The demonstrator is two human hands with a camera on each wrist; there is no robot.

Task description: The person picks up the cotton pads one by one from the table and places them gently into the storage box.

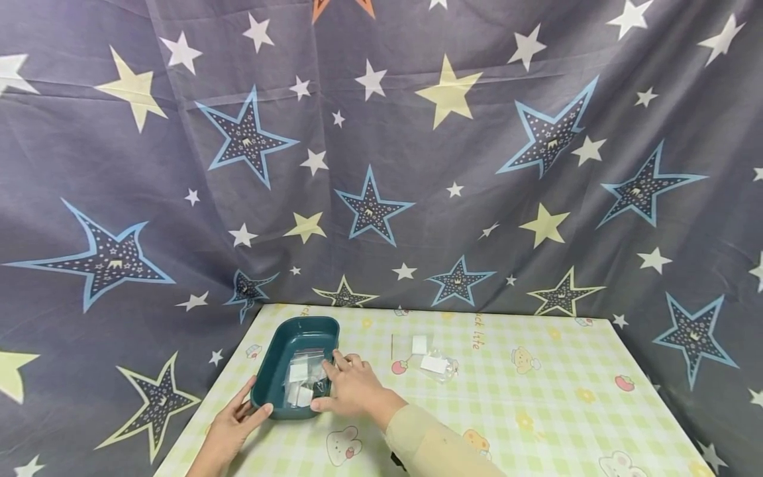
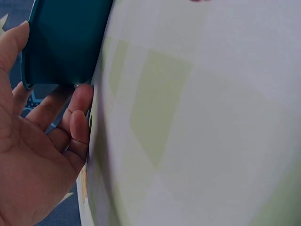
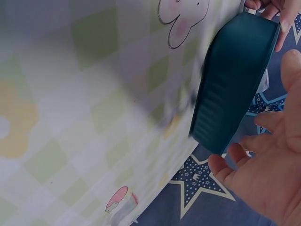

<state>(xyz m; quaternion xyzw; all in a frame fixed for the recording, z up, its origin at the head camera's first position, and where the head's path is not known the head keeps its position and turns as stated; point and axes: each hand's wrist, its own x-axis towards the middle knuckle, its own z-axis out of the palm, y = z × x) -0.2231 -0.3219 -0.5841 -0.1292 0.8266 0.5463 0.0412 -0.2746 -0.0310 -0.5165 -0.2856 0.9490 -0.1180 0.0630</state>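
A dark teal rectangular tray (image 1: 275, 381) stands at the left of the table. Inside it lie several clear plastic packets (image 1: 298, 371) with white labels, and a dark item (image 1: 322, 386) shows at their right edge. My left hand (image 1: 232, 427) holds the tray's near left corner, thumb at the rim and fingers along the outer wall, as the left wrist view shows. Reaching over the tray's right side, my right hand (image 1: 354, 389) has its fingers loosely spread, fingertips by the rim and the packets. In the right wrist view its palm faces the tray's outer wall (image 3: 230, 84).
Two more clear packets with white labels, one (image 1: 420, 344) behind the other (image 1: 435, 364), lie on the table right of the tray. A thin dark line (image 1: 392, 346) shows beside them. The checked tablecloth (image 1: 536, 411) runs back to a star-patterned curtain (image 1: 393, 146).
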